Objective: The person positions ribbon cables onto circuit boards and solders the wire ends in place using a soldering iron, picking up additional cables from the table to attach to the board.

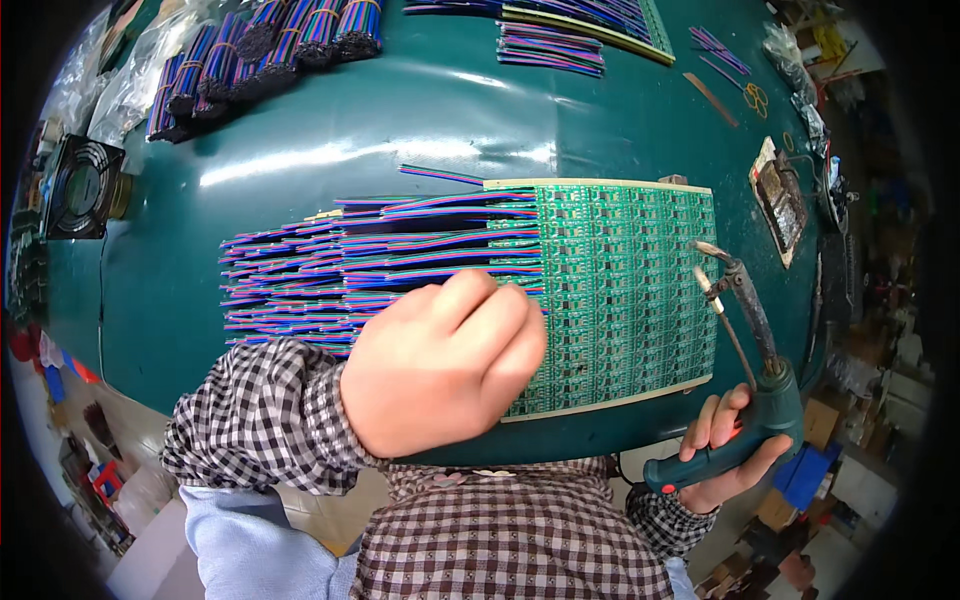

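Note:
A panel of small green circuit boards (625,300) lies on the table before me, with rows of multicoloured ribbon wires (410,240) running off its left side. Over the panel's left edge and the wires is my left hand (450,360), its fingers curled closed and slightly blurred. Whatever is in those fingers is hidden behind the hand. At the panel's lower right, my right hand (722,445) grips a dark green soldering gun (775,415) by its handle. The gun's bent tip (705,248) is over the panel's right edge, and a thin feed tube runs alongside it.
Bundles of ribbon wire (285,40) are piled at the far left. Another wired panel (655,30) lies at the back. A small fan (85,187) stands on the left. To the right are a soldering tray (780,200), rubber bands (756,98) and loose wires (720,48).

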`<state>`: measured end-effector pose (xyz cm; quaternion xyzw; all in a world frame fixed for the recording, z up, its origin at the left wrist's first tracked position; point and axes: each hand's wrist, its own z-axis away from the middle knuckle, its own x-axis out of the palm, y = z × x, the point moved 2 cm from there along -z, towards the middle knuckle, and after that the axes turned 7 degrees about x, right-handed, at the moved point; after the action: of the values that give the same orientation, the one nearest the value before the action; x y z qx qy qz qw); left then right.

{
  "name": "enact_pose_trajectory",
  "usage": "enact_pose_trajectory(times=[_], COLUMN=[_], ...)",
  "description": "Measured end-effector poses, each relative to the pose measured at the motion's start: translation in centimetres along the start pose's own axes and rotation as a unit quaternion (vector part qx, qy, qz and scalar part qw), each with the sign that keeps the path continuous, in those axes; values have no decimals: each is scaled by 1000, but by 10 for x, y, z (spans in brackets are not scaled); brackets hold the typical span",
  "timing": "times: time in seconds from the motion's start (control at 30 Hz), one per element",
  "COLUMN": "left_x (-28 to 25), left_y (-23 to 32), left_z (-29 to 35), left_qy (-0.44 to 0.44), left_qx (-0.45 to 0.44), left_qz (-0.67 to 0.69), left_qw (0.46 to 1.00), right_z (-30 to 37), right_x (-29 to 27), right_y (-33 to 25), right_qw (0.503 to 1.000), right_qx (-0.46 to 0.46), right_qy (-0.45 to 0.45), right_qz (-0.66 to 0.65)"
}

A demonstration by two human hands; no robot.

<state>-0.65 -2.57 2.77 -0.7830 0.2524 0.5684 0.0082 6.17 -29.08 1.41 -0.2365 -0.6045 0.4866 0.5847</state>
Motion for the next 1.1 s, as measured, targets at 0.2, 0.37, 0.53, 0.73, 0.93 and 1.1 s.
enact_pose_trajectory(times=[0.2, 0.37, 0.53, 0.73, 0.93, 1.1], left_x=[10, 9, 14, 13, 17, 16], left_y=[2, -2, -2, -1, -2, 0], left_z=[0, 4, 4, 3, 6, 4], left_qy=[42, 73, 89, 92, 101, 103], left_qx=[35, 55, 65, 68, 46, 36], left_qz=[-69, -88, -101, -102, -94, -90], left_qw=[996, 992, 989, 988, 989, 990], right_z=[18, 37, 51, 58, 58, 58], right_x=[-3, 0, 0, 6, 8, 6], right_y=[7, 4, -1, -2, 1, 1], right_qw=[997, 985, 964, 958, 962, 947], right_qx=[7, 77, 156, 195, 160, 185], right_qy=[-16, -44, -66, -39, -34, -25], right_qz=[71, 147, 206, 208, 221, 260])
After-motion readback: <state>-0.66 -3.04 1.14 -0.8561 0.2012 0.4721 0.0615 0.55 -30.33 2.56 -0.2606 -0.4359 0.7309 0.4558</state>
